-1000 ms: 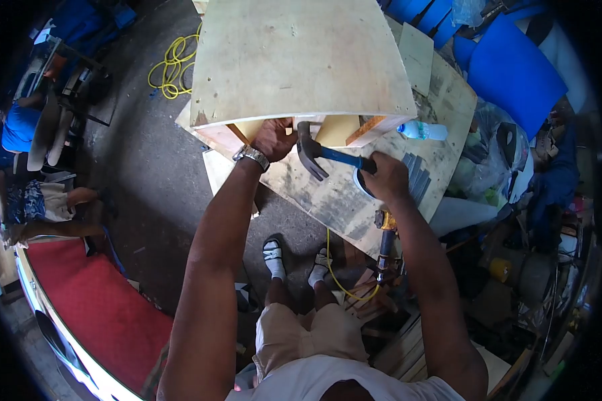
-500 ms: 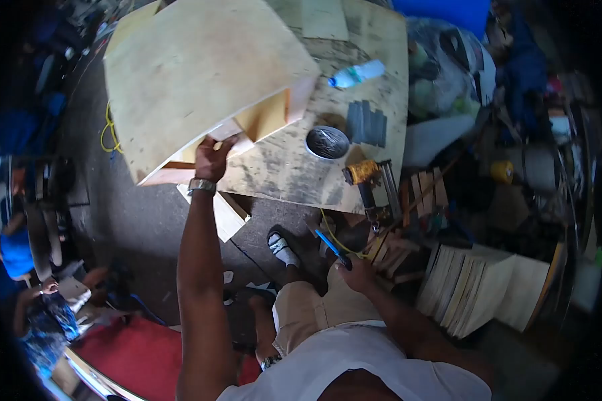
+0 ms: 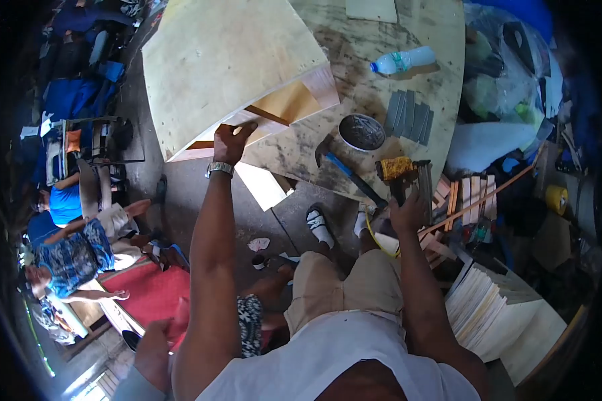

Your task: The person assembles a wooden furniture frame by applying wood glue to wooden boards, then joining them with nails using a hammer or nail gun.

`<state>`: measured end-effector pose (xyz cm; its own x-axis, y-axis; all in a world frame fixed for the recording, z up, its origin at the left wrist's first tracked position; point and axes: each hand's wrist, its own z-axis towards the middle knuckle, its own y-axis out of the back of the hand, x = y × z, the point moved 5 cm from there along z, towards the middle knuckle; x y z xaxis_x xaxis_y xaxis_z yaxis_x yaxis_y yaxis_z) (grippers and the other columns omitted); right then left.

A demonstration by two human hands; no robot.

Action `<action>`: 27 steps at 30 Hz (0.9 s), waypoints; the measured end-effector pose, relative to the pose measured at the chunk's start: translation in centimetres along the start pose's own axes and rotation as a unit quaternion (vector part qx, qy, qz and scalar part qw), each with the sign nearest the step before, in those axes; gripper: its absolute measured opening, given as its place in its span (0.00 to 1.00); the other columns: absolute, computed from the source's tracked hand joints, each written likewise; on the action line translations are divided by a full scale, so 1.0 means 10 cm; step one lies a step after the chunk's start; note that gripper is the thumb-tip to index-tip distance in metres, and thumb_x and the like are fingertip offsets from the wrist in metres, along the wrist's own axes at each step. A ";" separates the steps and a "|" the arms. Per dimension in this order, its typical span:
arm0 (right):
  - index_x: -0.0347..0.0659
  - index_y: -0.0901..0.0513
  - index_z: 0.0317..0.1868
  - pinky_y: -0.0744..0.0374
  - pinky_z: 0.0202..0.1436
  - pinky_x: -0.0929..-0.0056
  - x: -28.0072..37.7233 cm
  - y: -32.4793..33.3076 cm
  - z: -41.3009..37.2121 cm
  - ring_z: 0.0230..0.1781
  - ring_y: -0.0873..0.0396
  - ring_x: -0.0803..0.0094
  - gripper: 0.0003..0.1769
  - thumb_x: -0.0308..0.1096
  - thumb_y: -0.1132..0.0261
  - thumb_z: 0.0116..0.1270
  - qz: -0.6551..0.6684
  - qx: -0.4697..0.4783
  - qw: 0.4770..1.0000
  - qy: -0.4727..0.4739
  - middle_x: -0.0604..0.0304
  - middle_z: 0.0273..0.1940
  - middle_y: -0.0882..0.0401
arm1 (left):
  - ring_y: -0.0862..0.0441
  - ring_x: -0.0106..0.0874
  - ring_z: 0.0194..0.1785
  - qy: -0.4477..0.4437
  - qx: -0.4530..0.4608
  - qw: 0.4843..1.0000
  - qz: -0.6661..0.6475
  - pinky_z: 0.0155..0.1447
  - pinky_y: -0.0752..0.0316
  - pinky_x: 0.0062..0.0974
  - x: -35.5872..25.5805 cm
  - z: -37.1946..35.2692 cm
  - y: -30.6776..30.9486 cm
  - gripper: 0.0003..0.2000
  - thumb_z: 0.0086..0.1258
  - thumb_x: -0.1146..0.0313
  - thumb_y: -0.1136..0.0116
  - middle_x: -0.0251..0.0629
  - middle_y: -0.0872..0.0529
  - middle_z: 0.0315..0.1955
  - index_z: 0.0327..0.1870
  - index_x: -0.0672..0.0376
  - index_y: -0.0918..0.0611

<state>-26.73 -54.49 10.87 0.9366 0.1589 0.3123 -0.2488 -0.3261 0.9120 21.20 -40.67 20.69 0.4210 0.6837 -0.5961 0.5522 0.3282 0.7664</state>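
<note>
Left hand: watch on the wrist, and the hand (image 3: 229, 144) is at the box's opening, thumb stretched out and fingers curled over by a pale board (image 3: 264, 122). Can't tell if it's really pinching that board or just touching it.
Right hand: this hand (image 3: 409, 212) is closed around the dark handle of the nail gun (image 3: 395, 168), at the near right corner of the desk (image 3: 301, 157).
Box: big pale plywood thing (image 3: 234, 63), sitting over the desk's left side, opening facing the near edge, brown strips showing inside.
Hammer: lying at the near edge (image 3: 346, 170), head on the desk, blue and black handle angled toward the nail gun.
Bowl: round one with nails in it (image 3: 362, 131), between the hammer and the staples.
Staples: grey strips (image 3: 409, 117) laid flat just beside the bowl, toward the right edge.
Bottle: clear with a blue cap (image 3: 403, 60), on its side, farther up by the right edge.
Off the desk: stacked boards (image 3: 491, 301) below its near right corner, plus a couple of folks off to the left, one in blue (image 3: 65, 204), one in a patterned top (image 3: 70, 264), near a red panel (image 3: 155, 294).
</note>
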 end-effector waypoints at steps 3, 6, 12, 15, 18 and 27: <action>0.39 0.34 0.65 0.26 0.59 0.48 -0.10 -0.31 0.17 0.56 0.24 0.43 0.40 0.45 0.28 0.57 -0.045 0.124 0.991 -0.006 0.41 0.54 0.24 | 0.13 0.32 0.42 -0.015 -0.025 0.999 -0.038 0.49 0.22 0.31 -0.07 -0.07 -0.01 0.16 0.64 0.57 0.32 0.47 0.10 0.38 0.43 0.61 0.11; 0.37 0.34 0.65 0.22 0.55 0.48 -0.02 -0.39 0.23 0.51 0.21 0.41 0.38 0.44 0.30 0.59 -0.010 0.150 0.988 -0.042 0.40 0.50 0.21 | 0.14 0.39 0.48 -0.044 -0.028 0.996 -0.070 0.55 0.23 0.35 -0.09 -0.01 -0.05 0.18 0.61 0.56 0.31 0.47 0.11 0.43 0.44 0.62 0.13; 0.40 0.27 0.58 0.22 0.51 0.49 -0.05 0.03 0.25 0.48 0.19 0.41 0.26 0.39 0.35 0.61 -0.007 0.139 0.990 -0.034 0.42 0.44 0.17 | 0.14 0.36 0.50 -0.081 -0.005 0.973 -0.214 0.55 0.22 0.34 0.34 0.16 -0.32 0.18 0.64 0.56 0.33 0.44 0.11 0.46 0.49 0.59 0.14; 0.36 0.28 0.60 0.21 0.51 0.52 0.59 0.88 0.06 0.45 0.17 0.44 0.30 0.42 0.33 0.61 0.071 0.138 0.986 0.055 0.41 0.43 0.17 | 0.15 0.31 0.49 -0.016 -0.008 0.981 -0.193 0.55 0.23 0.32 0.11 0.02 -0.12 0.15 0.63 0.63 0.31 0.39 0.11 0.45 0.49 0.59 0.15; 0.32 0.26 0.54 0.20 0.44 0.61 1.06 1.33 -0.12 0.36 0.17 0.59 0.28 0.46 0.31 0.63 0.226 0.213 0.946 0.090 0.51 0.37 0.17 | 0.16 0.25 0.47 -0.021 0.044 0.966 -0.255 0.53 0.23 0.31 0.14 0.03 -0.13 0.16 0.64 0.60 0.31 0.36 0.10 0.44 0.48 0.61 0.14; 0.37 0.22 0.36 0.26 0.23 0.73 3.78 2.13 -0.36 0.17 0.27 0.75 0.24 0.54 0.37 0.70 0.332 0.304 0.890 0.074 0.62 0.20 0.26 | 0.16 0.38 0.42 -0.097 0.023 0.992 -0.079 0.49 0.22 0.38 0.31 0.16 -0.25 0.20 0.65 0.53 0.35 0.41 0.12 0.42 0.56 0.48 0.18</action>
<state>2.50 -52.05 43.11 0.5789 -0.1509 0.8013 -0.5144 -0.8301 0.2152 22.29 -40.44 16.57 0.4542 0.4863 -0.7465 0.6528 0.3886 0.6503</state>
